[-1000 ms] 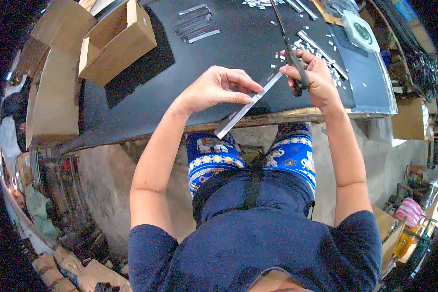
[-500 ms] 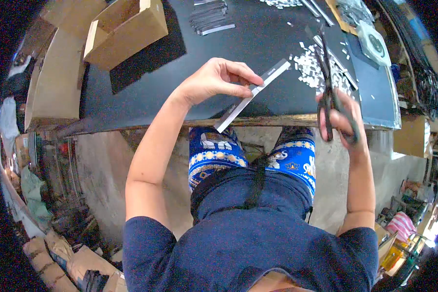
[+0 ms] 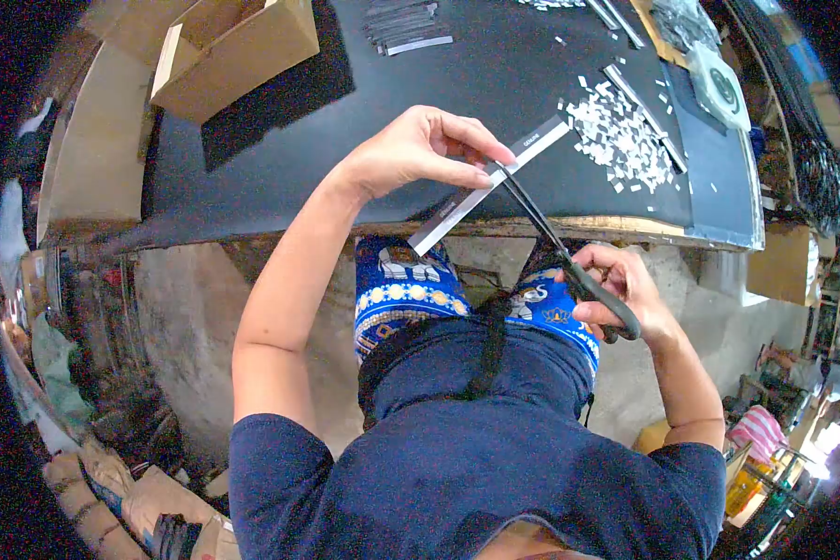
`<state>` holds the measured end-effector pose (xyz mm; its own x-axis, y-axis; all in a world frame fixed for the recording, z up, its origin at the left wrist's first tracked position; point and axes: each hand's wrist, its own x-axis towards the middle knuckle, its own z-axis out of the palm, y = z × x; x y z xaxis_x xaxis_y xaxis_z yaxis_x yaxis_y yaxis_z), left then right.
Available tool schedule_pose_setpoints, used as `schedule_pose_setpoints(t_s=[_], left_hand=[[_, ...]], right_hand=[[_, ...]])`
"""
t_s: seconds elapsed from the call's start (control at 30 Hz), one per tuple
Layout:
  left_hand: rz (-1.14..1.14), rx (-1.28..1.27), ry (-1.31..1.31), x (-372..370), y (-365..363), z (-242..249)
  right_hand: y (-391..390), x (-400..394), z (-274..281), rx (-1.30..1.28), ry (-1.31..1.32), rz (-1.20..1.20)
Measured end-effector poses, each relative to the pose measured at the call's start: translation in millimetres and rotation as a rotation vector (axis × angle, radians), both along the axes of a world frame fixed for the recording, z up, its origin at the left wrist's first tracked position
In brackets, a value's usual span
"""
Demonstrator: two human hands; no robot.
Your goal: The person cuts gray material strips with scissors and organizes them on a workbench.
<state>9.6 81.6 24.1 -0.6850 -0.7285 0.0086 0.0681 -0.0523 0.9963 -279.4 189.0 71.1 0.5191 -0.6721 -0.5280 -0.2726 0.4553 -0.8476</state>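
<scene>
While the left hand (image 3: 429,157) pinches a narrow two-toned strip (image 3: 539,145) near its middle between thumb and fingers, the right hand (image 3: 623,291) grips the handles of the scissors (image 3: 581,275). The blades point at the strip, their tips beside the left fingertips. The strip slants over the front edge of the dark table (image 3: 392,117), near a scatter of small white pieces (image 3: 625,140); a cardboard box (image 3: 252,65) stands farther left.

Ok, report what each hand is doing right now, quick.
Left hand: closed, pinching the black-and-white strip between thumb and fingers.
Right hand: closed around the handles of the scissors.
</scene>
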Motion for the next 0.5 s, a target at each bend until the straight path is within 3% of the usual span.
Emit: schedule_pose_setpoints(t_s=[0.5], left_hand=[[-0.023, 0.029, -0.020, -1.2, 0.3, 2.7]], right_hand=[[-1.0, 0.6, -7.0, -0.029, -0.008, -0.030]])
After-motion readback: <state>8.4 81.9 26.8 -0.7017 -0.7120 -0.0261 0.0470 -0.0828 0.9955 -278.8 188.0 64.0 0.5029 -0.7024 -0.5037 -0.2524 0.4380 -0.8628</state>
